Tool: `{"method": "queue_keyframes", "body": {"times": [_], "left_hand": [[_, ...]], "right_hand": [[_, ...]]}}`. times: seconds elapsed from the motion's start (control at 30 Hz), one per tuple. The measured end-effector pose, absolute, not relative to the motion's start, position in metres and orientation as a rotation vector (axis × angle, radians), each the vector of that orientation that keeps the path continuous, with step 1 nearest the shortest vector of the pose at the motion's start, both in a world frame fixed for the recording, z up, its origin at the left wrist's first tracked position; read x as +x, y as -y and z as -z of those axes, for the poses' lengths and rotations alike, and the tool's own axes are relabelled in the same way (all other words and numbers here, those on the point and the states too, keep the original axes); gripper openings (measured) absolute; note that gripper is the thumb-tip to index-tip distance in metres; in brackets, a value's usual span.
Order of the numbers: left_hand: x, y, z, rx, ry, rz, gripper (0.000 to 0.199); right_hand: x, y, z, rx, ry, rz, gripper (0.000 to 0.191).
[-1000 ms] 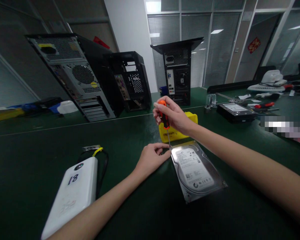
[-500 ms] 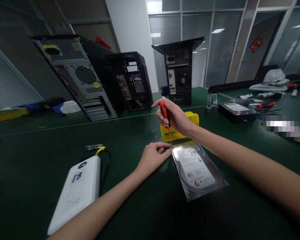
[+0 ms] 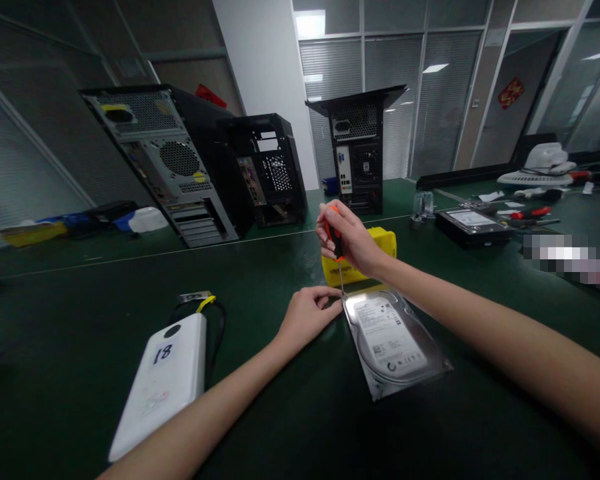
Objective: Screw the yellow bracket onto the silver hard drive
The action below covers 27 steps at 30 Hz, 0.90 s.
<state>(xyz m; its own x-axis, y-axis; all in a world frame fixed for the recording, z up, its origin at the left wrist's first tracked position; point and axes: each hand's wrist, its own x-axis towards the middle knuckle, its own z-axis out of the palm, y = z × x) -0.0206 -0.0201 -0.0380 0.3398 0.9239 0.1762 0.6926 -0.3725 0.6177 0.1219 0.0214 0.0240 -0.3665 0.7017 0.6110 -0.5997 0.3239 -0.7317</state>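
Note:
A silver hard drive with a white label lies flat on the dark green table. My right hand is wrapped round the orange-and-black handle of a screwdriver. Its thin shaft points down, and the tip meets the drive's far left corner. At that same corner, the thumb and forefinger of my left hand close on the drive's edge beside the tip; the other fingers are curled under. Just behind the drive sits a yellow plastic box, partly covered by my right hand.
A white power bank marked 18, with a black cable, lies at the left. Computer cases stand along the back. A second hard drive and red-handled pliers lie at the right.
My right hand has turned slightly on the screwdriver handle, its fingers now curled more closely over the top. My left hand and the hard drive stay in place; the view has shifted a little.

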Motion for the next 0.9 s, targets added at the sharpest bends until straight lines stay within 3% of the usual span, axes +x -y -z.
{"method": "queue_keyframes", "body": {"times": [0.33, 0.53, 0.9], "left_hand": [[-0.0199, 0.0200, 0.0370, 2.230, -1.453, -0.642, 0.034], [-0.0213, 0.0189, 0.0365, 2.258, -1.468, -0.636, 0.035], [-0.0231, 0.0197, 0.0358, 2.279, -1.472, -0.621, 0.033]], "right_hand": [[0.1215, -0.0230, -0.0240, -0.117, 1.413, -1.332, 0.025], [0.1214, -0.0260, -0.0241, -0.117, 1.403, -1.390, 0.037], [0.1271, -0.0239, -0.0290, -0.120, 1.406, -1.370, 0.026]]}}
